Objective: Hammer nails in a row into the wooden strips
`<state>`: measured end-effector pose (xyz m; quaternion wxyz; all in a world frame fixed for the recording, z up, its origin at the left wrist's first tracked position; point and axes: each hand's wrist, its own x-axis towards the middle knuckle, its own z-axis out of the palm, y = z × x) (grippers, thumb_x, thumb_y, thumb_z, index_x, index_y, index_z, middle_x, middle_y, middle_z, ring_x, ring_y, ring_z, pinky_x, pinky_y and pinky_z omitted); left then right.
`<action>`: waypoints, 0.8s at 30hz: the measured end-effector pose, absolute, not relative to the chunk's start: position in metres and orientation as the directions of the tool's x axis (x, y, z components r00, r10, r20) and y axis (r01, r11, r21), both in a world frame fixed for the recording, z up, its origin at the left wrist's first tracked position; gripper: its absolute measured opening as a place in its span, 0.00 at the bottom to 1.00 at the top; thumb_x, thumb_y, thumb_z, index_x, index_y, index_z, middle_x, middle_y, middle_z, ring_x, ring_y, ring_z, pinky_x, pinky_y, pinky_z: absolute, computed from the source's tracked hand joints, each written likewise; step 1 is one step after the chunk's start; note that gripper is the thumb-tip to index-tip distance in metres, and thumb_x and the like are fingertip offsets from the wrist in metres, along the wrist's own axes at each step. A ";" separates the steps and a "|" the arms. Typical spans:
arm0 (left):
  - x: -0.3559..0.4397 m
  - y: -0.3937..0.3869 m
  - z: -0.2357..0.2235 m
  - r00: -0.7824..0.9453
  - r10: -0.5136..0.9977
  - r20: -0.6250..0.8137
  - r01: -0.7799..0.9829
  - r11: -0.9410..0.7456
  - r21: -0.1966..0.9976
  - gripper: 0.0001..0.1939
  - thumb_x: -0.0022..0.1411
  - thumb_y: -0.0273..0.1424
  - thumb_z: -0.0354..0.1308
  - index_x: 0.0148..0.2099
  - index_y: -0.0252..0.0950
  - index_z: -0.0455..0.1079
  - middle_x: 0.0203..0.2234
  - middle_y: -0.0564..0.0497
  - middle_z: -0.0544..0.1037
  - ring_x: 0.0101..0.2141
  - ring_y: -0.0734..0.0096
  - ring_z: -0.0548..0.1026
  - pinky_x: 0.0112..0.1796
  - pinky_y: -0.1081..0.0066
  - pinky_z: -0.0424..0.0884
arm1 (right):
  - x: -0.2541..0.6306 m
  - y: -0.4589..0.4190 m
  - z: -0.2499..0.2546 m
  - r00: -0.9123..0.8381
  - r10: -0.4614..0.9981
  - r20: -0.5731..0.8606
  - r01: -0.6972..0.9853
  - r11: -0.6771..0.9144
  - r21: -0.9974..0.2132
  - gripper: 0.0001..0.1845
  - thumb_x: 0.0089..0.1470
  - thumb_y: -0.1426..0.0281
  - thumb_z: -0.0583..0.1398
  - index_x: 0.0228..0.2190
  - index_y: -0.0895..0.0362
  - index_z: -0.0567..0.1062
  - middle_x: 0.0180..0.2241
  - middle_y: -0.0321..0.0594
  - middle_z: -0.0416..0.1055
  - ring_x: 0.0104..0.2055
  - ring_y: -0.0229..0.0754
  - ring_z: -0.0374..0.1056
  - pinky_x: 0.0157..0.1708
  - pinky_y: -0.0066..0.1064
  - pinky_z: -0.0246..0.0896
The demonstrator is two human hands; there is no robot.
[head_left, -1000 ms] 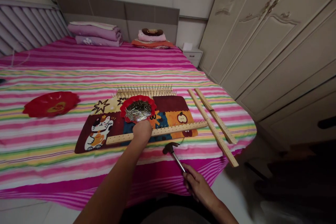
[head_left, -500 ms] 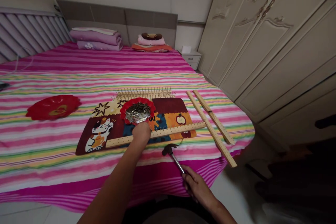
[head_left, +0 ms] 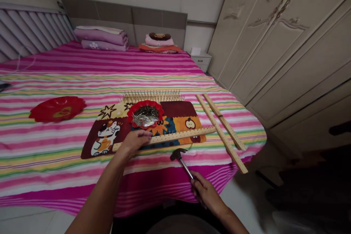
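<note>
The wooden strip point(head_left: 175, 137) runs nine-to-three o'clock; the left hand point(head_left: 134, 142) is nearer, its pinch unclear. The right hand point(head_left: 205, 191) clasps a hammer point(head_left: 185, 168).

Dim, soft light here, its source out of shot! The lower right sinks near black; nails point(head_left: 146, 116) glint silver, the hammer point(head_left: 186, 167) shaft gleams, the wardrobe point(head_left: 263, 40) leans with wide-angle stretch, and fine detail smears slightly.

Folded purple bedding point(head_left: 102, 37) lies before the headboard point(head_left: 159, 18); a white nightstand point(head_left: 201, 60) adjoins a pale wardrobe point(head_left: 249, 49).
</note>
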<state>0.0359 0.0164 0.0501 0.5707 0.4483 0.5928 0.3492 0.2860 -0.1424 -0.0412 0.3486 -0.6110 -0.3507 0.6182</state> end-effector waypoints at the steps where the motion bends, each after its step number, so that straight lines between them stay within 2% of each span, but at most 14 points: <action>1: 0.036 0.015 0.051 0.066 0.928 -0.366 0.118 0.357 0.926 0.16 0.31 0.31 0.65 0.28 0.32 0.72 0.21 0.51 0.77 0.25 0.72 0.73 0.31 0.71 0.68 | 0.286 -0.143 -0.041 -0.009 0.859 -0.512 -0.001 -0.512 -0.859 0.32 0.46 0.55 0.55 0.50 0.60 0.64 0.12 0.22 0.52 0.11 0.30 0.44 0.11 0.22 0.33; 4: 0.039 0.013 0.054 0.086 0.931 -0.356 0.116 0.345 0.931 0.18 0.30 0.34 0.67 0.28 0.32 0.73 0.18 0.53 0.75 0.22 0.75 0.70 0.28 0.73 0.67 | 0.286 -0.143 -0.041 -0.003 0.859 -0.513 -0.001 -0.513 -0.859 0.31 0.46 0.56 0.55 0.49 0.60 0.65 0.13 0.22 0.52 0.11 0.29 0.44 0.11 0.22 0.33; 9: 0.046 0.020 0.046 0.012 0.973 -0.230 0.103 0.228 0.968 0.19 0.31 0.39 0.67 0.27 0.32 0.75 0.17 0.54 0.73 0.19 0.80 0.65 0.23 0.76 0.63 | 0.286 -0.143 -0.044 0.005 0.857 -0.515 0.002 -0.515 -0.857 0.31 0.46 0.56 0.54 0.49 0.60 0.65 0.13 0.22 0.52 0.11 0.29 0.44 0.11 0.22 0.33; 14: 0.055 0.030 0.029 -0.023 0.969 -0.246 0.057 0.247 0.967 0.23 0.30 0.42 0.68 0.29 0.31 0.76 0.14 0.55 0.71 0.18 0.80 0.66 0.24 0.75 0.66 | 0.288 -0.143 -0.044 -0.003 0.858 -0.514 0.006 -0.514 -0.858 0.31 0.46 0.56 0.54 0.49 0.60 0.65 0.13 0.23 0.54 0.11 0.30 0.45 0.11 0.21 0.34; 19: 0.056 0.033 0.016 -0.020 0.966 -0.256 0.072 0.257 0.964 0.21 0.33 0.40 0.67 0.30 0.32 0.76 0.17 0.54 0.74 0.20 0.79 0.68 0.26 0.74 0.69 | 0.288 -0.143 -0.043 -0.009 0.857 -0.516 0.008 -0.516 -0.857 0.31 0.47 0.56 0.54 0.49 0.60 0.65 0.13 0.22 0.53 0.11 0.29 0.44 0.11 0.21 0.34; 24: 0.055 0.032 0.012 0.011 0.968 -0.252 0.114 0.249 0.962 0.18 0.37 0.39 0.64 0.31 0.32 0.75 0.17 0.56 0.72 0.18 0.80 0.66 0.25 0.74 0.67 | 0.288 -0.143 -0.045 -0.013 0.861 -0.509 0.009 -0.509 -0.861 0.30 0.48 0.56 0.55 0.49 0.60 0.65 0.14 0.22 0.52 0.11 0.29 0.44 0.11 0.22 0.34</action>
